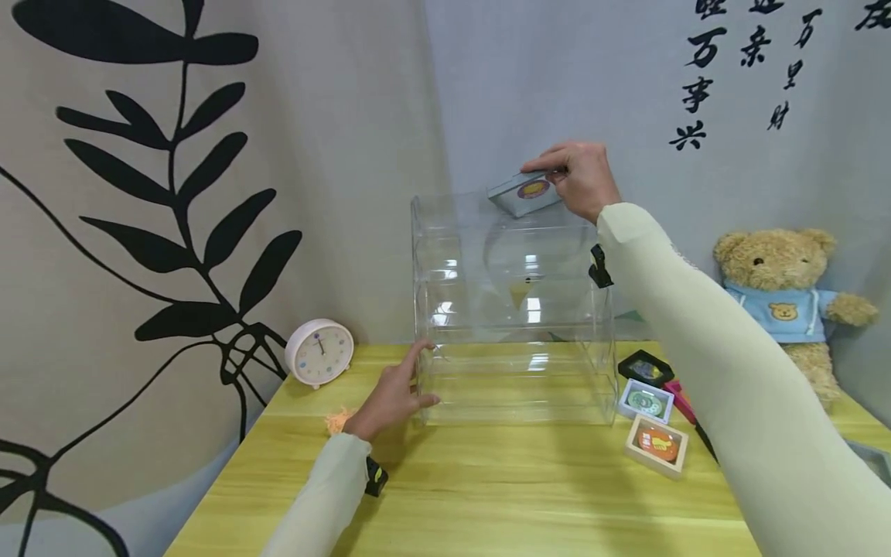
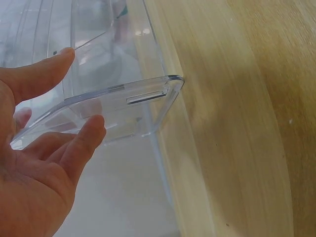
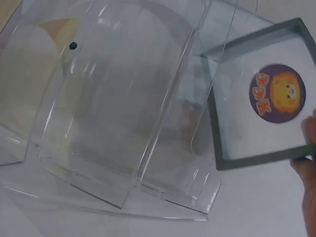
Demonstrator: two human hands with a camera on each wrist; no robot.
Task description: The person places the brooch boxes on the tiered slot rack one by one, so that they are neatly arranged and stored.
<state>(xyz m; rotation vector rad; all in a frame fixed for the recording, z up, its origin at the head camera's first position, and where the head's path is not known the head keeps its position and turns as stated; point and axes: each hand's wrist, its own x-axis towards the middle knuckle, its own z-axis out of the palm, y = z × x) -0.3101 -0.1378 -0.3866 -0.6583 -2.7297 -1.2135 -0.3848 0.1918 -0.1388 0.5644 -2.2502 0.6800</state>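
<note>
A clear plastic tiered display rack [image 1: 515, 371] stands on the table, its stepped shelves seen from the front. At its lower left side, my left hand [image 1: 393, 398] grips the side panel; in the left wrist view the panel's edge runs between thumb and fingers [image 2: 86, 143]. Up at the rack's top tier, my right hand [image 1: 585, 178] holds a shallow square display box [image 1: 525, 193] by one edge, tilted. The right wrist view shows its grey rim and a round purple badge [image 3: 277, 94] with a yellow lion behind the clear face.
Right of the rack lie a black-framed box [image 1: 646, 368], a white-framed box [image 1: 646, 401] and a wooden-framed box [image 1: 657, 445]. A pink item [image 1: 681, 401] is beside them. A teddy bear [image 1: 780, 294] sits farther right. At the left are a round clock [image 1: 320, 353] and an orange fuzzy thing [image 1: 339, 421].
</note>
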